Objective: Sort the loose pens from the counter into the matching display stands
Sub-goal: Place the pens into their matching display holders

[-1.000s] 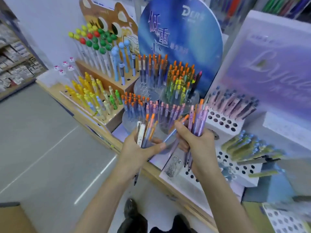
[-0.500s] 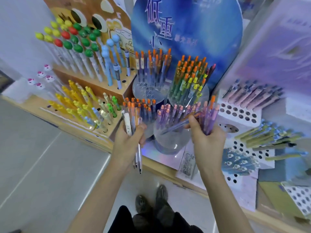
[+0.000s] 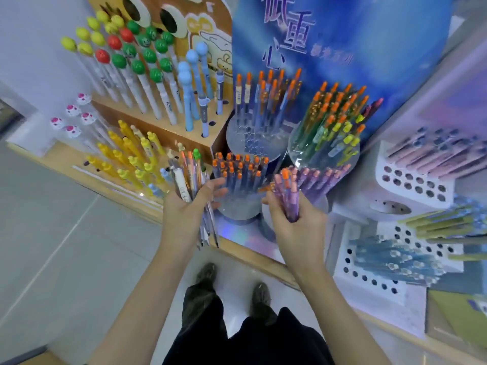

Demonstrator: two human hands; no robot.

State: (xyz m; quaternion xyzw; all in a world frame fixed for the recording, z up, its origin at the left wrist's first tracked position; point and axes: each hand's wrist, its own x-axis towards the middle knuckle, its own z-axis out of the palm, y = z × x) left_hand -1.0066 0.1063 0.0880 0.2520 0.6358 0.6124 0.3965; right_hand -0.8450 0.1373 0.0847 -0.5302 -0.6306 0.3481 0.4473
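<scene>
Open room lies over the floor (image 3: 66, 246) before the worktop (image 3: 263, 264) edge. Packed orange-capped pens (image 3: 238, 168) and purple-capped pens (image 3: 322, 176) stand just behind the left grip (image 3: 184, 214) and right grip (image 3: 295, 222), both full of loose pens (image 3: 183, 180). The white stand (image 3: 413, 183) has bare holes.

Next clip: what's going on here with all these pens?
A person is partway through sorting pens, with a bunch in each hand. The left hand grips a mixed bunch, with white and orange-topped pens among them. The right hand grips purple pens, held upright just in front of the purple stand, whose pens look alike. Neither bunch touches a stand at this moment.
</scene>
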